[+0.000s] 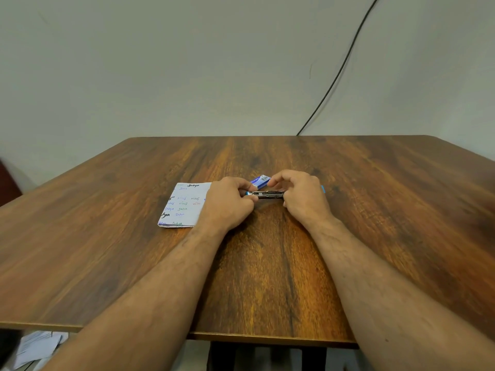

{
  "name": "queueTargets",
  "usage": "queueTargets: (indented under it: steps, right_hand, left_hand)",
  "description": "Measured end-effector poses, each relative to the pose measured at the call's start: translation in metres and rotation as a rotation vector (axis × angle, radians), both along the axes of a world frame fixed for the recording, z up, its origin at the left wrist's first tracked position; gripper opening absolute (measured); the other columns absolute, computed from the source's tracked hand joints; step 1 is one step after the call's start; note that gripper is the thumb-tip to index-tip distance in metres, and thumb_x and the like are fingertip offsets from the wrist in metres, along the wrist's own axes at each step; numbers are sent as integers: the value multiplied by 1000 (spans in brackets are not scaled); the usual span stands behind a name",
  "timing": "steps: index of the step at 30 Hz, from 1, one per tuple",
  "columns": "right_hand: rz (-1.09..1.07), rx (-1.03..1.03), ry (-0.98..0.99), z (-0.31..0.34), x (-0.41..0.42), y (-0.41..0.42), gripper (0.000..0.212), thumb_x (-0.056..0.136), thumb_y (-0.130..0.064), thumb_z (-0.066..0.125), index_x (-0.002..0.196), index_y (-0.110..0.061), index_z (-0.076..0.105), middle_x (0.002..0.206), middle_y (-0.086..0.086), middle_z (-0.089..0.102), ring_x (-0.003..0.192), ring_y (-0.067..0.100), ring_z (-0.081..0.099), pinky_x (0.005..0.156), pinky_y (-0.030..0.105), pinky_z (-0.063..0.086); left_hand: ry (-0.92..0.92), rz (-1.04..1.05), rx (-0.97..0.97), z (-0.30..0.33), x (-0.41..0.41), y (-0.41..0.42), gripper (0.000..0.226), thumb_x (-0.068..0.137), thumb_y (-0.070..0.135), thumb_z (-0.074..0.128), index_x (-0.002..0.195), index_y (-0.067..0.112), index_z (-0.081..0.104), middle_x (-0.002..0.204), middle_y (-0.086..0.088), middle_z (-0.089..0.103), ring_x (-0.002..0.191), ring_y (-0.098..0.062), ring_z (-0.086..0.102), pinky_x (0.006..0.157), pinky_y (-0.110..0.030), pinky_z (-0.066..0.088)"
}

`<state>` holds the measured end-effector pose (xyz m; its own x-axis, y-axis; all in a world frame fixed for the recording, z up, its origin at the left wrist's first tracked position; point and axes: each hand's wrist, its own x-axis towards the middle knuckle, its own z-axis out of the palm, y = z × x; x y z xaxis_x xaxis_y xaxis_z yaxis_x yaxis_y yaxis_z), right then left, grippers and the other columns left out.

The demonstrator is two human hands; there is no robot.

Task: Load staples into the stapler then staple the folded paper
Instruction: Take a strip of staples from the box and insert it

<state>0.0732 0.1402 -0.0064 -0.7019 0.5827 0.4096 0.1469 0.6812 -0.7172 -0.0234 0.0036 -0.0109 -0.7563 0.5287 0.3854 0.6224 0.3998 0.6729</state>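
A small stapler (266, 194) with blue ends lies level just above the wooden table (107, 236), its metal staple channel showing on top. My left hand (227, 203) grips its left end and my right hand (301, 195) holds its right end, thumb and forefinger pinched above the channel. Whether a staple strip is in those fingers I cannot tell. A small blue and white staple box (260, 181) lies just behind the stapler. The folded paper (184, 204), covered in coloured handwriting, lies flat to the left, partly under my left hand.
A black cable (340, 70) runs down the pale wall to the table's far edge. Loose white papers (37, 346) lie on the floor below the table's near left corner. A dark reddish object (8, 180) sits at the far left edge.
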Motion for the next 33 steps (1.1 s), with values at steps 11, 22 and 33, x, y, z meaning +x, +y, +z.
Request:
queueTargets:
  steps: [11,22,33]
  right_hand:
    - [40,-31,52,-2,-5,2,13,99,-22,59,99,-25,72,77,-12,65,64,3,56,80,41,57]
    - [-7,-42,7,-3,-8,2,30,73,-38,87,95,-25,72,77,-4,73,78,9,70,79,41,59]
    - [6,-101,6,-1,-4,4,15,83,-18,82,92,-20,72,80,-4,73,63,4,64,62,21,54]
  left_hand:
    - [0,-12,5,1,1,-1,18,83,21,73,100,25,79,72,12,67,67,0,58,60,-11,35]
    - [-1,-36,-1,1,2,-2,19,83,21,72,100,26,79,76,7,73,72,-4,62,64,-17,40]
    - [11,-24,-18,1,1,-2,21,83,21,72,102,26,79,76,11,71,72,-3,62,63,-15,39]
